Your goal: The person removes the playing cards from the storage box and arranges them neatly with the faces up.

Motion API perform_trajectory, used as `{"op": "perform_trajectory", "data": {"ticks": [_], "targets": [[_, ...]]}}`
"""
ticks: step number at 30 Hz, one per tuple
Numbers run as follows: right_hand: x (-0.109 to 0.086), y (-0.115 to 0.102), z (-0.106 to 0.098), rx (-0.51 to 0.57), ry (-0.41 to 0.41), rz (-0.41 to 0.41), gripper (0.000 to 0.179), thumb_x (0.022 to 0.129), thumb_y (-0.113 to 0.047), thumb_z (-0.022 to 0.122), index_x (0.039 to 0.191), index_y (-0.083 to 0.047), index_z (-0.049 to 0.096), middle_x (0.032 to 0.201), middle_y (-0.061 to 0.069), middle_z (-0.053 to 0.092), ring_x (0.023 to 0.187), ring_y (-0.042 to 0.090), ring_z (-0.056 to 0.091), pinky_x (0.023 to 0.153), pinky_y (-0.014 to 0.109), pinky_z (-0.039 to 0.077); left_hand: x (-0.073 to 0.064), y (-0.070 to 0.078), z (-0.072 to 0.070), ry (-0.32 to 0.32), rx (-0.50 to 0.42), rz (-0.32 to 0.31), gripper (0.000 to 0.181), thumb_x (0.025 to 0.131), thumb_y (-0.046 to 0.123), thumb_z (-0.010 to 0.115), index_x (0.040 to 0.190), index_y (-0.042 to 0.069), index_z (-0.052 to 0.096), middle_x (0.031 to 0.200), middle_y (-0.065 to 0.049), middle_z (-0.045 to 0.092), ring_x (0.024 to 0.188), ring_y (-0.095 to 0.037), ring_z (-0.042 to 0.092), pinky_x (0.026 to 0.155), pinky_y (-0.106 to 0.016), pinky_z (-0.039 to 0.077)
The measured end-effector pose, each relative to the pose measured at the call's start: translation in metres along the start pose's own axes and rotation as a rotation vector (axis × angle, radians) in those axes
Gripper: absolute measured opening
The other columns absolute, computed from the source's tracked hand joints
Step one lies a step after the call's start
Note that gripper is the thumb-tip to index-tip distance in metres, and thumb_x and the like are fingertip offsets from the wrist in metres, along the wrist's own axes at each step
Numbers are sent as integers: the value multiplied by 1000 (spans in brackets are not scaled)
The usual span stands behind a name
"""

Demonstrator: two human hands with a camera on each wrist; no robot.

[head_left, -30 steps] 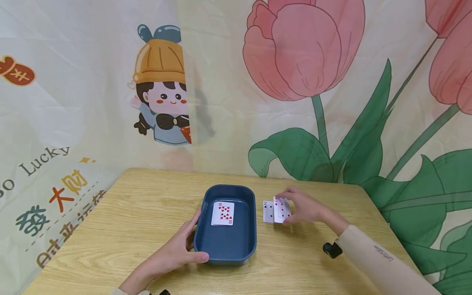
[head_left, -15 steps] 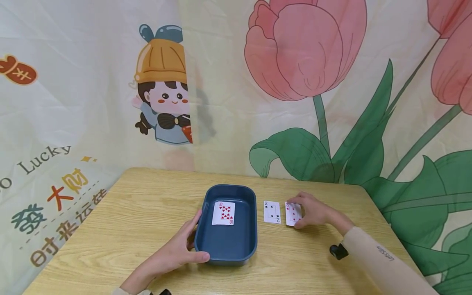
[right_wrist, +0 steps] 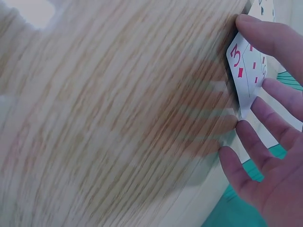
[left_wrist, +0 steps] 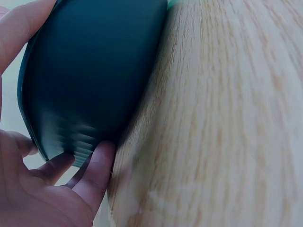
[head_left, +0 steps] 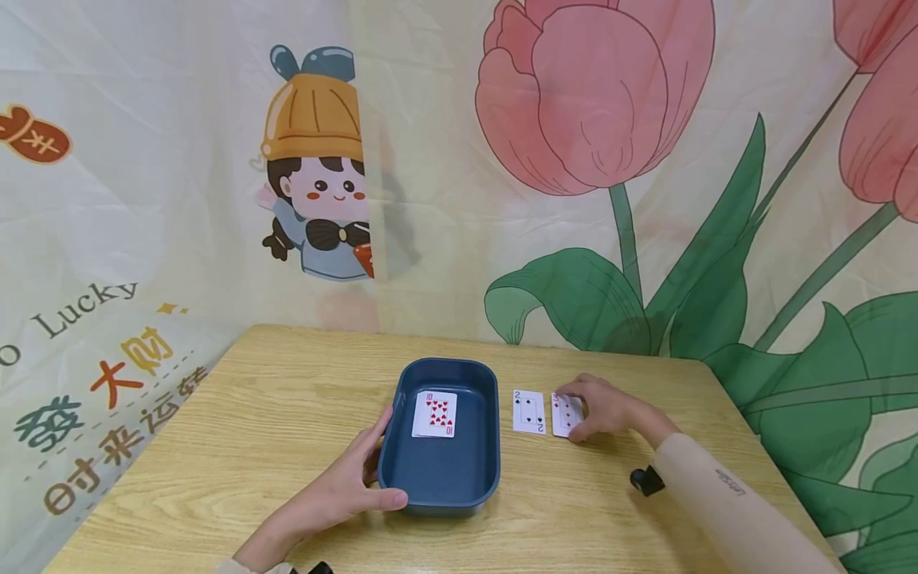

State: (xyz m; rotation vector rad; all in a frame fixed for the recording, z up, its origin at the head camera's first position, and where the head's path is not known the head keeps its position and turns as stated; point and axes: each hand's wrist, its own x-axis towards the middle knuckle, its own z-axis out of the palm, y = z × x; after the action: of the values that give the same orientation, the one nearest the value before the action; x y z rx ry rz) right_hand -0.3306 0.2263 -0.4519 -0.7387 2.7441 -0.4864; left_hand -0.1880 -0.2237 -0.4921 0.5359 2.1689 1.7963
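Note:
My left hand (head_left: pixel 339 485) holds a dark blue rectangular bin (head_left: pixel 448 474) at its left side, thumb at the near corner of the rim, fingers against the outer wall. Inside the bin lies a small stack of playing cards with the ten of hearts (head_left: pixel 434 415) on top. To the right, my right hand (head_left: pixel 608 410) holds the three of diamonds (head_left: pixel 565 418) at the table, its thumb (right_wrist: pixel 265 33) by one edge and its fingertips by the opposite one. Just left of that card, a two with black pips (head_left: pixel 528 412) lies face up.
A light wooden table (head_left: pixel 301 383) bears everything. Behind it hangs a printed cloth (head_left: pixel 430 263) with tulips and a cartoon child, close along the far edge. A small black device (head_left: pixel 647 481) sits at the right wrist.
My right hand has carried the three of diamonds rightward off the two, uncovering it, then shifted slightly back left. The left hand and bin have stayed in place.

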Motion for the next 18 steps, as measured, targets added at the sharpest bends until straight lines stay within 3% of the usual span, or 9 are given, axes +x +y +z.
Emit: {"op": "perform_trajectory", "data": {"ticks": [18], "targets": [[7,5,2,-17,-12,19,76,79,-30,96,146,-12,64,131,8,57,119,29,52,112,57,44,1,-3,0,8,4,29,125,88,17,89,172,18,-3,169,-28,7,144,-45,47,110,-27,47]]}}
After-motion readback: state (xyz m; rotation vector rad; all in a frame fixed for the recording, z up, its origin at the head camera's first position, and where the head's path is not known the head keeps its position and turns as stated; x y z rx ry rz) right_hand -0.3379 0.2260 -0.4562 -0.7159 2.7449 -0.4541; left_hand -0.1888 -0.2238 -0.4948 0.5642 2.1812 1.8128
